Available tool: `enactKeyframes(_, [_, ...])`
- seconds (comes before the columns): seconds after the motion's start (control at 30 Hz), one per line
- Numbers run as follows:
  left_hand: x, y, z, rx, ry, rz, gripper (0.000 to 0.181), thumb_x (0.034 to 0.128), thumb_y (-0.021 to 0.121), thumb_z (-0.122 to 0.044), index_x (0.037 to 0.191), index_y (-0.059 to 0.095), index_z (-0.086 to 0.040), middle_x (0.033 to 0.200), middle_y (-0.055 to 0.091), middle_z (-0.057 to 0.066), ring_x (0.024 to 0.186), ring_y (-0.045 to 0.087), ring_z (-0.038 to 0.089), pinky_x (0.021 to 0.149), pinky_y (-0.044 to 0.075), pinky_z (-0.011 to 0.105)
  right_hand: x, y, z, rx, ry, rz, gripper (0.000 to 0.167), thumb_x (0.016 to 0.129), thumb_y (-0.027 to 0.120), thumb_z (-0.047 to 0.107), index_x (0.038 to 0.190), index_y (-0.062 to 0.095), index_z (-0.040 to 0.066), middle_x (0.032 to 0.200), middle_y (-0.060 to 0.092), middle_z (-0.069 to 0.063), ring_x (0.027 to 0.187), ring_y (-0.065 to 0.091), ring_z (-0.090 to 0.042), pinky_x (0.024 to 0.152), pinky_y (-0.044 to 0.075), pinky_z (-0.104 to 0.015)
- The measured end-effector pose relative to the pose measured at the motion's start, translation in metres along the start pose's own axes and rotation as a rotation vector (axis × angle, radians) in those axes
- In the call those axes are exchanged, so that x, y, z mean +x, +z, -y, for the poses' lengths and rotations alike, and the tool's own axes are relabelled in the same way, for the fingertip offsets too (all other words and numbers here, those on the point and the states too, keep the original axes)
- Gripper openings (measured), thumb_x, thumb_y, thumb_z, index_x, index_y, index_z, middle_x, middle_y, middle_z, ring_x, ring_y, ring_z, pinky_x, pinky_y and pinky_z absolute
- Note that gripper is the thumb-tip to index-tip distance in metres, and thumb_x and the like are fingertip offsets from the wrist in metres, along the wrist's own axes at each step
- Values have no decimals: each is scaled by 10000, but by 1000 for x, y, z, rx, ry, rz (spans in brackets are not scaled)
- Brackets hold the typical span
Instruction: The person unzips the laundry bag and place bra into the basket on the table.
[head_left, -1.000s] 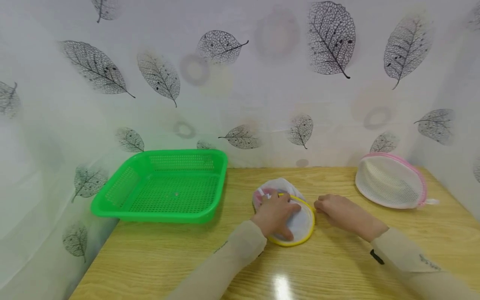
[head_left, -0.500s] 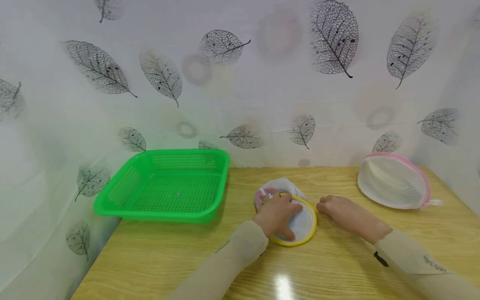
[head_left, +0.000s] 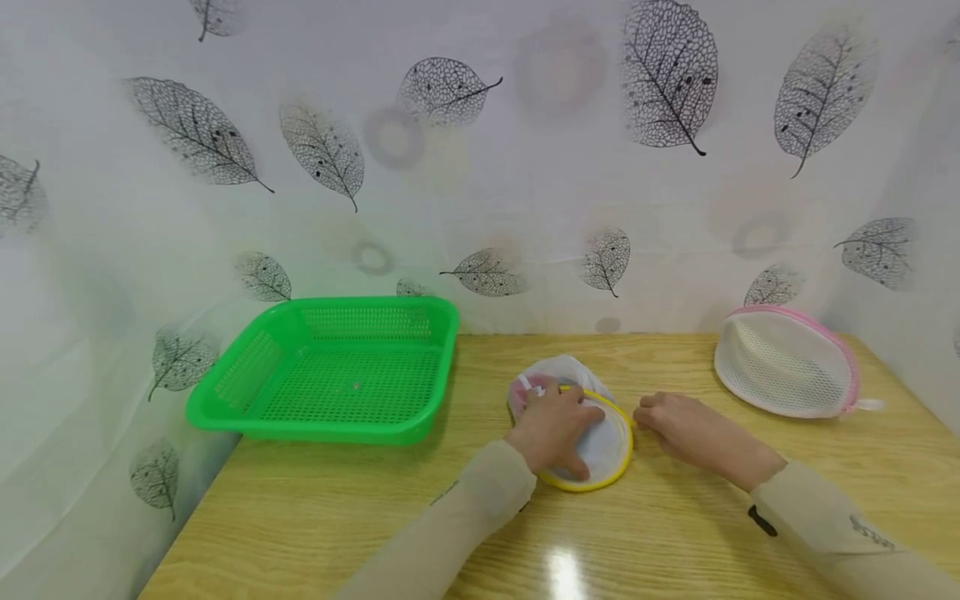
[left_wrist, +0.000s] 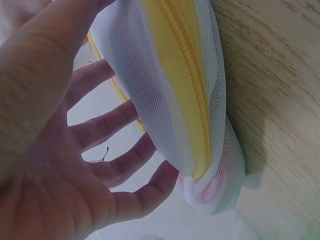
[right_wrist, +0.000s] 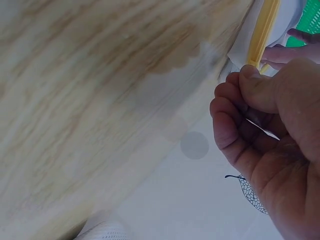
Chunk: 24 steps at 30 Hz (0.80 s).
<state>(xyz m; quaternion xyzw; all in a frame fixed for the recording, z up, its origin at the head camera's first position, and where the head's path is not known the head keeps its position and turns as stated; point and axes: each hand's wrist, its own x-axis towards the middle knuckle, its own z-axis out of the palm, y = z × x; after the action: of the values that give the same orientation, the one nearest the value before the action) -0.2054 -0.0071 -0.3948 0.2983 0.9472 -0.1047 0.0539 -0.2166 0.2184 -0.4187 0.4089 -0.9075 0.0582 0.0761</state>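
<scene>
A round white mesh laundry bag [head_left: 604,454] with a yellow zipped rim lies on the wooden table. My left hand [head_left: 551,429] rests on it with fingers spread; the left wrist view shows those fingers against the mesh beside the yellow zipper [left_wrist: 187,75]. At the rim's right edge, my right hand [head_left: 686,429] pinches the end of the yellow zipper [right_wrist: 262,37] between thumb and curled fingers. The fingertips hide any zipper pull. Just beyond the bag, white mesh with a pink patch [head_left: 564,367] shows; I cannot tell whether it is a separate bag.
To the left stands a green plastic basket [head_left: 408,432] with perforated walls. A white mesh bag with pink trim [head_left: 787,367] stands at the back right of the wooden table [head_left: 337,525]. Behind the table hangs a leaf-patterned white curtain [head_left: 525,192].
The whole view has shifted very slightly. Both hands and the yellow-rimmed laundry bag keep their places.
</scene>
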Motion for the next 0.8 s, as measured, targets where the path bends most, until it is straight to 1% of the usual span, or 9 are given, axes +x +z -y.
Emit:
enactKeyframes(0.1, [0,0,0,-13,1,-3,778,711,841,-659,1403,565,-437,1465,547,-31,1343,493,314,1028,492,551,-1,-1,1,4,3,4,273,816,722,-93,730,612,141,704,508,78,626,465,-30,556,447,-232])
enactKeyframes(0.2, [0,-1,1,-22,6,-3,774,712,846,-650,1400,568,-429,1458,550,-29,1333,499,302,1019,500,518,-1,-1,2,8,6,13,256,839,725,-71,739,624,142,708,510,78,633,469,-29,567,456,-240])
enactKeyframes(0.3, [-1,-2,1,-26,8,-2,770,713,847,-646,1395,569,-425,1456,549,-30,1331,501,297,1020,498,508,-1,-1,2,6,4,16,247,849,726,-65,744,628,136,706,505,80,631,462,-24,568,455,-243])
enactKeyframes(0.47, [-1,-2,1,-35,3,-1,758,708,856,-635,1382,575,-430,1461,546,-36,1338,491,299,1030,487,526,-3,0,2,2,-2,14,269,847,715,-79,734,608,140,702,492,86,632,449,-25,560,431,-239])
enactKeyframes(0.8, [-1,-1,1,-21,5,-9,746,708,849,-646,1370,579,-433,1445,557,-48,1324,502,287,1019,492,508,-3,0,3,-8,6,24,291,829,711,-106,730,595,141,704,482,85,633,428,-27,557,410,-233])
